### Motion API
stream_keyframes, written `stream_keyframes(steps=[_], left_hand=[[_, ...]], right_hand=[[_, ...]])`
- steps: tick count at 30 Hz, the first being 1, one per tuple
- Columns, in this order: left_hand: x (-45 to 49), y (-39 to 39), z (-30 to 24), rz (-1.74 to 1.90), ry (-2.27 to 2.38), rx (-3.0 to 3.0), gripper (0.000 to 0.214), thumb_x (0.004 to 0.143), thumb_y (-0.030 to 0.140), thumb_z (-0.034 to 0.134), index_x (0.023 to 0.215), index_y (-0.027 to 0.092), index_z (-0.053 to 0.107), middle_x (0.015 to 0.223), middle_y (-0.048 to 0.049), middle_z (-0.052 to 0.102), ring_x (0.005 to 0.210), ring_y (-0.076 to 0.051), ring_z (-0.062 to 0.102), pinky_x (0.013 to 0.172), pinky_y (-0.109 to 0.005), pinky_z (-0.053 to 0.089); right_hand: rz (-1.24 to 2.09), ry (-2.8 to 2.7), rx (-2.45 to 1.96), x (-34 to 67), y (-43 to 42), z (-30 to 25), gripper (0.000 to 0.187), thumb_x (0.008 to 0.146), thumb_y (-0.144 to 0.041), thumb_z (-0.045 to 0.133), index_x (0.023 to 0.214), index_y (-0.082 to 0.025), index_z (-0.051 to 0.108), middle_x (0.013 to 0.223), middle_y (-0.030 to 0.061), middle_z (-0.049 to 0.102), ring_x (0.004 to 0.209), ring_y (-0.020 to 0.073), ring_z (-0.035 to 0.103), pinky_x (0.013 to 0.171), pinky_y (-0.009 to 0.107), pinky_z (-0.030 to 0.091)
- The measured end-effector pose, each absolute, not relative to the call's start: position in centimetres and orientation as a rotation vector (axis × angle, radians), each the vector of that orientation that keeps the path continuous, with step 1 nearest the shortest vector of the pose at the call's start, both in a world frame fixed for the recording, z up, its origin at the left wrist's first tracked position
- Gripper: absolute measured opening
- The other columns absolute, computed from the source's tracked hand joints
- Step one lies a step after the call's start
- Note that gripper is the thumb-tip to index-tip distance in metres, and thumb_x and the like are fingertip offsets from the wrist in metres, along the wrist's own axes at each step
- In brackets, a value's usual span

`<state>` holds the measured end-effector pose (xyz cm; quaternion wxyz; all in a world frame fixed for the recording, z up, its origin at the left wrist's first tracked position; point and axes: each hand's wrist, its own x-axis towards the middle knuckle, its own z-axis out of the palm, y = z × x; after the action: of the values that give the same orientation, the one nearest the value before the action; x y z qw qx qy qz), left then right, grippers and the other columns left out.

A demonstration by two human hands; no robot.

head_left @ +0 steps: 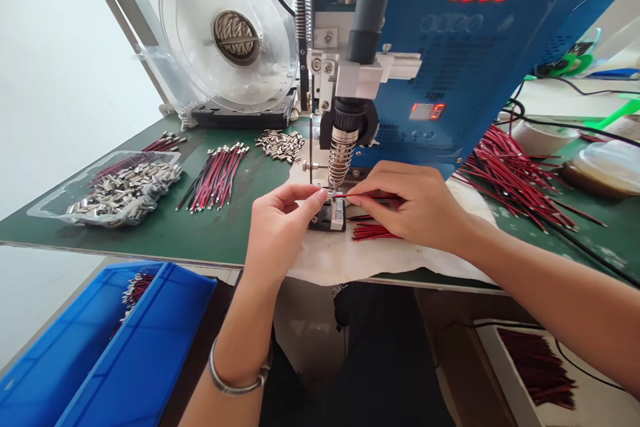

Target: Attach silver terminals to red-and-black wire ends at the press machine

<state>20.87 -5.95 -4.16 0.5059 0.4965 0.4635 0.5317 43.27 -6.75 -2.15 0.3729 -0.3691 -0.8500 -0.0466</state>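
Note:
My right hand (410,203) pinches a red and black wire (383,197), whose end points left under the soldering iron tip. The thumb and forefinger of my left hand (285,223) press together beside that wire end; whatever lies between them is hidden. Both hands meet over a small metal fixture (337,213), just below the spring-wrapped soldering iron (342,147) of a blue soldering machine (430,73). More red and black wires (373,232) rest on the white cloth below my right hand.
Left on the green table (240,233) are a plastic tray (45,210) of small metal connectors, wires with connectors (217,177) and loose connectors (281,145). A wire pile (520,177) lies right. Blue bins (145,340) stand lower left; a white box (500,373) lower right.

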Motion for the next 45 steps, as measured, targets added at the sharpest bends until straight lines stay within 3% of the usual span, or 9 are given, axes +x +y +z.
stream_keyframes(steps=[5, 15, 23, 28, 35, 45], left_hand=[[20.97, -5.87, -4.17, 1.298, 1.102, 1.195, 0.017, 0.076, 0.036, 0.094, 0.078, 0.02, 0.088, 0.064, -0.0001, 0.064, 0.053, -0.005, 0.033, 0.05, -0.022, 0.022], [20.83, -5.79, -4.34, 1.289, 1.139, 1.245, 0.02, 0.076, 0.039, 0.094, 0.081, 0.021, 0.089, 0.061, 0.0008, 0.055, 0.057, -0.008, 0.036, 0.053, -0.023, 0.024], [21.06, -6.0, -3.92, 1.298, 1.097, 1.199, 0.02, 0.079, 0.039, 0.092, 0.079, 0.02, 0.087, 0.056, 0.0038, 0.051, 0.05, -0.005, 0.026, 0.048, -0.024, 0.018], [20.91, -6.03, -3.89, 1.301, 1.072, 1.188, 0.021, 0.08, 0.039, 0.093, 0.078, 0.019, 0.086, 0.061, 0.0019, 0.057, 0.05, -0.004, 0.028, 0.047, -0.024, 0.016], [20.75, -6.09, -4.04, 1.28, 1.06, 1.215, 0.016, 0.078, 0.033, 0.093, 0.079, 0.02, 0.085, 0.06, 0.0036, 0.053, 0.051, -0.005, 0.029, 0.048, -0.024, 0.017], [20.86, -6.18, -4.07, 1.278, 1.116, 1.25, 0.018, 0.078, 0.036, 0.092, 0.078, 0.019, 0.084, 0.06, 0.0018, 0.055, 0.053, -0.008, 0.033, 0.05, -0.026, 0.019]], right_hand=[[-0.136, -2.197, -0.934, 43.35, -6.76, -2.0, 0.017, 0.11, -0.025, 0.069, 0.102, -0.024, 0.084, 0.091, 0.0025, 0.082, 0.069, 0.0159, 0.071, 0.062, 0.03, 0.051], [-0.14, -2.197, -0.934, 43.41, -6.7, -2.03, 0.019, 0.11, -0.024, 0.068, 0.1, -0.025, 0.084, 0.09, 0.0025, 0.082, 0.068, 0.0164, 0.071, 0.063, 0.03, 0.052], [-0.17, -2.199, -0.909, 43.33, -6.76, -1.72, 0.017, 0.109, -0.019, 0.07, 0.097, -0.021, 0.082, 0.089, 0.0024, 0.082, 0.063, 0.0145, 0.067, 0.057, 0.029, 0.048], [-0.129, -2.208, -0.96, 43.56, -6.9, -1.46, 0.019, 0.109, -0.021, 0.068, 0.096, -0.023, 0.081, 0.089, 0.002, 0.083, 0.068, 0.0168, 0.071, 0.059, 0.031, 0.05], [-0.089, -2.226, -0.968, 43.63, -6.83, -1.59, 0.02, 0.108, -0.021, 0.067, 0.096, -0.025, 0.083, 0.089, 0.002, 0.085, 0.073, 0.0178, 0.075, 0.064, 0.03, 0.054], [-0.024, -2.324, -0.84, 43.8, -6.62, -1.47, 0.025, 0.109, -0.017, 0.061, 0.106, -0.023, 0.086, 0.093, 0.004, 0.083, 0.078, 0.0167, 0.076, 0.067, 0.028, 0.057]])
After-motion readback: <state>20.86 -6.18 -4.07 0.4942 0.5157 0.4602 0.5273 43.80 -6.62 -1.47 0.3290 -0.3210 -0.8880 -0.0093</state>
